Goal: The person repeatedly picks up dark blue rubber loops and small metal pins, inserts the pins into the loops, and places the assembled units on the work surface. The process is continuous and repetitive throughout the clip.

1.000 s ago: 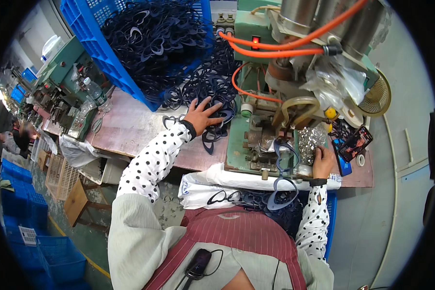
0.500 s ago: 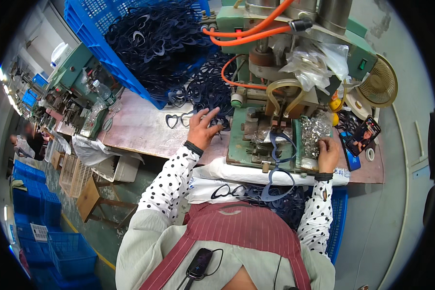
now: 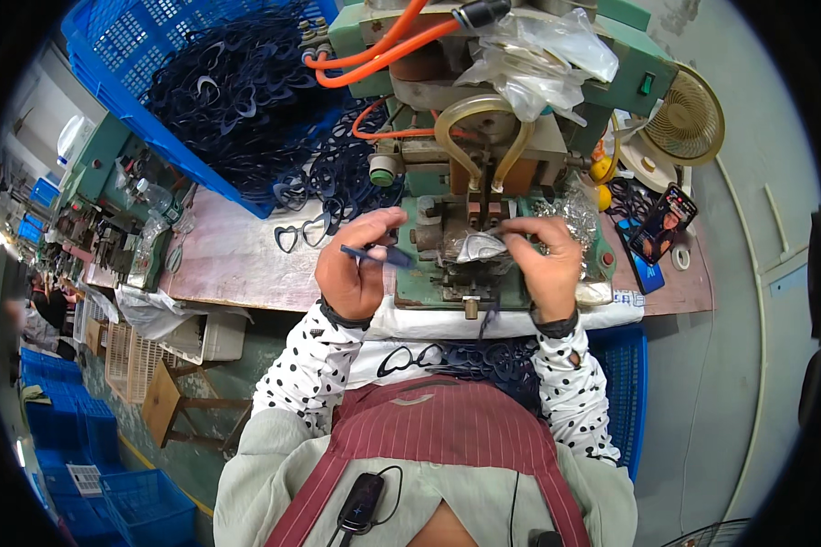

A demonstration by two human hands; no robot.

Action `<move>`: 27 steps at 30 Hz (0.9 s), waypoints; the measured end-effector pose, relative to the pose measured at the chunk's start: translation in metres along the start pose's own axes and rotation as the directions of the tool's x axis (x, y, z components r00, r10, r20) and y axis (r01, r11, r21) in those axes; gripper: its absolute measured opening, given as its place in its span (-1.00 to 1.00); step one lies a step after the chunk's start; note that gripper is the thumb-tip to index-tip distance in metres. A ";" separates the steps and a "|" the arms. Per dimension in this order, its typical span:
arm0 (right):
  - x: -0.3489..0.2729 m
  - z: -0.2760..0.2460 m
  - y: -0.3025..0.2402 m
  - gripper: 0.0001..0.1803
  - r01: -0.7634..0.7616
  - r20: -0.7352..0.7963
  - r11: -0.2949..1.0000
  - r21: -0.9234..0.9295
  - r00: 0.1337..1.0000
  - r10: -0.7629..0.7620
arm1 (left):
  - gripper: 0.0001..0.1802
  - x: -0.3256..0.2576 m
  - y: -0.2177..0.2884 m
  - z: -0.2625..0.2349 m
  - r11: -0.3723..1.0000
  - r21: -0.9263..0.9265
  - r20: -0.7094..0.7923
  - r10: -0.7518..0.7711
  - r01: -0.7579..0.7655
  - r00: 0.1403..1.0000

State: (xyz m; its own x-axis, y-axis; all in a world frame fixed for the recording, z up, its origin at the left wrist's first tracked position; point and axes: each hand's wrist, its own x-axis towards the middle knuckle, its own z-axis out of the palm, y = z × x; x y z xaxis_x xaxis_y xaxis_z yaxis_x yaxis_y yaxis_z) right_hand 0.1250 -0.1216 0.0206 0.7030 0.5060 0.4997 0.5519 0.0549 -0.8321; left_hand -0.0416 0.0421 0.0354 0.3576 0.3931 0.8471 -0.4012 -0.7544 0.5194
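My left hand (image 3: pixel 348 278) is closed around a dark blue glasses frame (image 3: pixel 388 256), seen nearly edge-on just left of the green press machine (image 3: pixel 412 290). Thumb and fingers of my right hand (image 3: pixel 552 269) come together beside the machine's metal fixture (image 3: pixel 456 239), below the press head. Whatever lies between those fingertips is too small to make out. Crumpled clear plastic (image 3: pixel 481 246) covers part of the fixture. Right of it, small shiny metal parts (image 3: pixel 570 211) lie heaped behind my right hand. A blurred dark piece (image 3: pixel 491 319) shows below the fixture's front edge.
A blue crate (image 3: pixel 109 87) heaped with dark glasses frames (image 3: pixel 237 100) stands back left, with more frames (image 3: pixel 303 235) on the table. Other frames (image 3: pixel 483 360) lie at my lap. Phones (image 3: pixel 663 226) and a fan (image 3: pixel 689 114) are at right; orange hoses (image 3: pixel 383 62) cross the machine.
My left hand has picked up a glasses frame and brought it beside the machine. My right hand has moved from the metal parts to the fixture. The frame hanging from the fixture has come away.
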 end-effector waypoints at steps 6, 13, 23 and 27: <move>0.002 0.027 -0.007 -0.57 -0.142 -0.006 0.982 0.124 0.990 0.144 | -0.87 0.037 0.000 0.011 0.939 0.333 0.016 -0.101 0.090 0.995; -0.003 0.036 -0.007 -0.44 -0.212 -0.029 0.916 0.340 0.971 0.235 | -0.87 0.024 0.010 0.016 0.942 0.193 -0.003 -0.278 0.274 0.961; 0.009 -0.019 0.049 -0.61 -0.147 -0.175 0.987 0.061 0.972 0.156 | -0.63 -0.030 0.007 0.050 0.912 -0.115 0.570 0.386 -0.394 0.725; -0.003 -0.067 0.120 -0.72 -0.232 -0.334 0.926 -0.299 0.934 0.126 | -0.60 -0.032 0.003 0.054 0.916 -0.167 0.549 0.394 -0.365 0.737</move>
State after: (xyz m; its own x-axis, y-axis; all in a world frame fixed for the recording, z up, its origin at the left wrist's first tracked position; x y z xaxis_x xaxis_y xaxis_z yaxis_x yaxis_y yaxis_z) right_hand 0.2190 -0.1741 -0.0648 0.8762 0.1923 0.4419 0.4817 -0.3239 -0.8143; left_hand -0.0083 -0.0009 0.0037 0.5681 -0.2962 0.7678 -0.6393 -0.7464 0.1850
